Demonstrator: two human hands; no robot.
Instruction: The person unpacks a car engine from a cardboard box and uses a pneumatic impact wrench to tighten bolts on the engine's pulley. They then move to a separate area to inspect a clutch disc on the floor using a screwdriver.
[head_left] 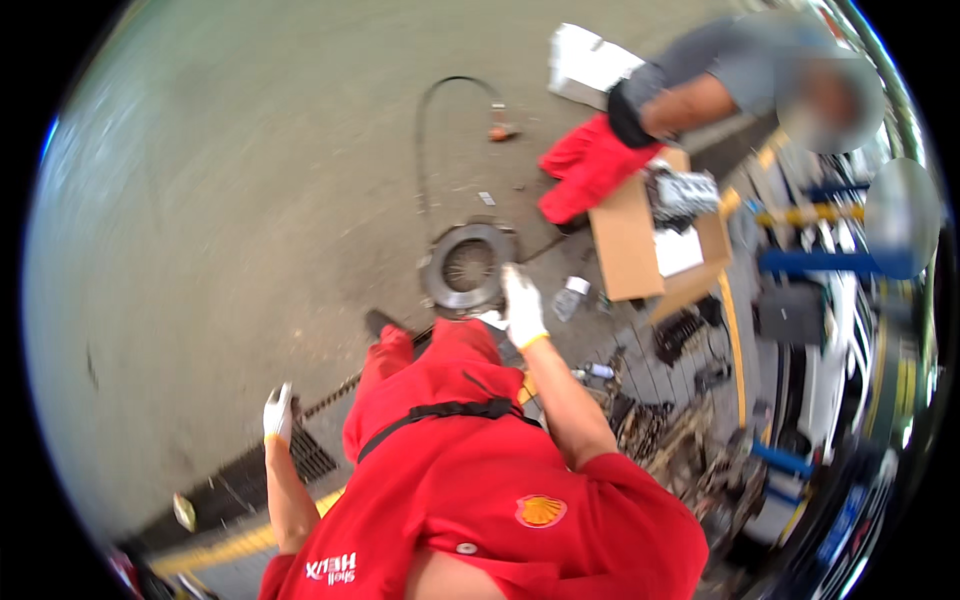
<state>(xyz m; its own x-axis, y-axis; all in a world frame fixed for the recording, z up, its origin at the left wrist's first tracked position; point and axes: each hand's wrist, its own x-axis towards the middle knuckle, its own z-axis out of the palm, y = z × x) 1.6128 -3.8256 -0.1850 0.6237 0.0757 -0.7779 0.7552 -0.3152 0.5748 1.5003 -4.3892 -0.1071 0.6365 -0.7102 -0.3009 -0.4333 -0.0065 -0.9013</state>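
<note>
My left hand (278,414), in a white glove, hangs out to the left above the floor near a dark drain grate (308,458). Its fingers stretch forward and seem to hold nothing. A white glove with a yellow cuff covers my right hand (522,308), which reaches forward with fingers extended. Just left of its fingertips is a round metal clutch pressure plate (436,274), on the floor ahead of my feet. Whether the fingertips touch its rim I cannot tell. A small white piece (492,320) shows beside the right hand, partly hidden.
At the right, another person in red trousers (590,165) bends over an open cardboard box (625,240) with wrapped parts inside. A hose (421,130) with an orange-ended tool (502,130) lies ahead. Greasy metal parts (650,430) and a clear plastic bag (568,300) are right of me.
</note>
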